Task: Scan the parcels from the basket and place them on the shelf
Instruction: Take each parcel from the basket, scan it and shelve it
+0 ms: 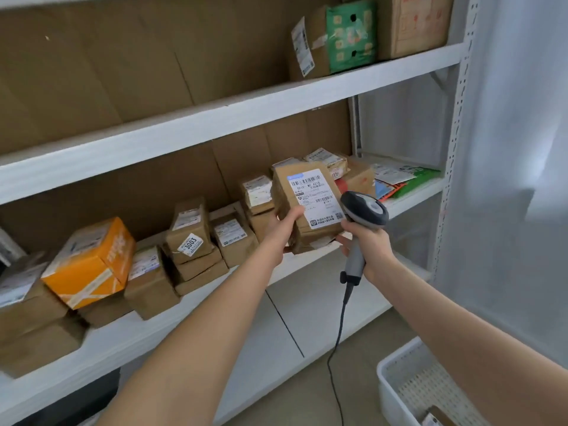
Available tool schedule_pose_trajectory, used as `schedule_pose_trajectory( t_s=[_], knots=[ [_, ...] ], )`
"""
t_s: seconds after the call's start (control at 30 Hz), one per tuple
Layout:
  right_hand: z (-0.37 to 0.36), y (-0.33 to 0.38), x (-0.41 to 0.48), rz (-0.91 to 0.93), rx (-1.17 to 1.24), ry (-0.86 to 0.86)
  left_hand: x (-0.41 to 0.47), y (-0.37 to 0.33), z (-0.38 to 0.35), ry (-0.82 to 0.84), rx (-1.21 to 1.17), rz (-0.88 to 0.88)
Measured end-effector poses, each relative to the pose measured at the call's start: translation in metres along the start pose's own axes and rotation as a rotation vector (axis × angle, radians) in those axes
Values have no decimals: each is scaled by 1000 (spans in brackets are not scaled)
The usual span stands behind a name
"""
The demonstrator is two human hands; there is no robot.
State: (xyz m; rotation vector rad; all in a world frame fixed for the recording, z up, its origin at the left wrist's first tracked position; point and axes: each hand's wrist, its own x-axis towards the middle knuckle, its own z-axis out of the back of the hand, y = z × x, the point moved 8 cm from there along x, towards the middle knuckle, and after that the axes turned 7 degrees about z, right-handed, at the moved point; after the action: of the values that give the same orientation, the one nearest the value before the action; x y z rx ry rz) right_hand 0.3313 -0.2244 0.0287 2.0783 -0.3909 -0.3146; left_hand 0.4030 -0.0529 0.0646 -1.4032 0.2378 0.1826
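My left hand (281,233) grips a brown cardboard parcel (295,192) by its lower left side, thumb across the front, holding it up before the middle shelf (307,265). The parcel's white shipping label with barcodes faces me. My right hand (368,244) holds a grey corded barcode scanner (364,210) by its handle, its head right beside the label's right edge. The white perforated basket (396,373) sits on the floor at the lower right, with a parcel (436,418) partly visible inside.
Several brown parcels and an orange box (92,259) line the middle shelf. Flat mailers (399,179) lie at its right end. The upper shelf (215,112) carries a green-wrapped box (350,35) and cartons at its right. The scanner cable (338,333) hangs down. A white curtain (516,149) hangs at right.
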Motion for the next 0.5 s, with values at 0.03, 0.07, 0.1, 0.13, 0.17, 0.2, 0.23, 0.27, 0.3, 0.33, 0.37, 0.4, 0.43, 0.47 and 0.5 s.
schedule_pose_trajectory(
  t_s=[0.03, 0.07, 0.1, 0.13, 0.17, 0.2, 0.23, 0.27, 0.3, 0.33, 0.37, 0.4, 0.43, 0.47, 0.5],
  knots=[
    [-21, -7, 1, 2, -12, 19, 3, -2, 22, -21, -18, -2],
    [-43, -13, 1, 6, -24, 40, 8, -4, 43, -46, -42, -9],
    [-64, -19, 2, 14, -33, 58, 13, -6, 63, -63, -62, -16],
    [-85, -25, 3, 25, -46, 72, 18, -9, 83, -84, -76, -24],
    [-105, -29, 5, 46, -61, 83, 26, -12, 103, -109, -76, -36],
    [-124, -34, 7, 71, -71, 86, 34, -16, 122, -128, -65, -37],
    [-143, -38, 11, 96, -75, 87, 42, -20, 138, -135, -46, -23],
    [-161, -43, 15, 114, -86, 87, 51, -23, 153, -139, -31, -3],
    [-176, -50, 19, 120, -104, 80, 57, -26, 165, -125, -16, 24],
    [-189, -57, 22, 119, -133, 64, 62, -28, 174, -101, -7, 54],
    [-198, -64, 26, 115, -173, 41, 70, -28, 181, -67, 5, 90],
    [-206, -69, 29, 110, -219, 17, 76, -27, 186, -30, 15, 124],
    [-213, -73, 32, 106, -261, -6, 81, -26, 190, 0, 10, 148],
    [-218, -76, 36, 105, -298, -27, 85, -24, 193, 17, 2, 167],
    [-222, -78, 40, 109, -331, -43, 90, -22, 194, 22, -16, 179]
  ],
)
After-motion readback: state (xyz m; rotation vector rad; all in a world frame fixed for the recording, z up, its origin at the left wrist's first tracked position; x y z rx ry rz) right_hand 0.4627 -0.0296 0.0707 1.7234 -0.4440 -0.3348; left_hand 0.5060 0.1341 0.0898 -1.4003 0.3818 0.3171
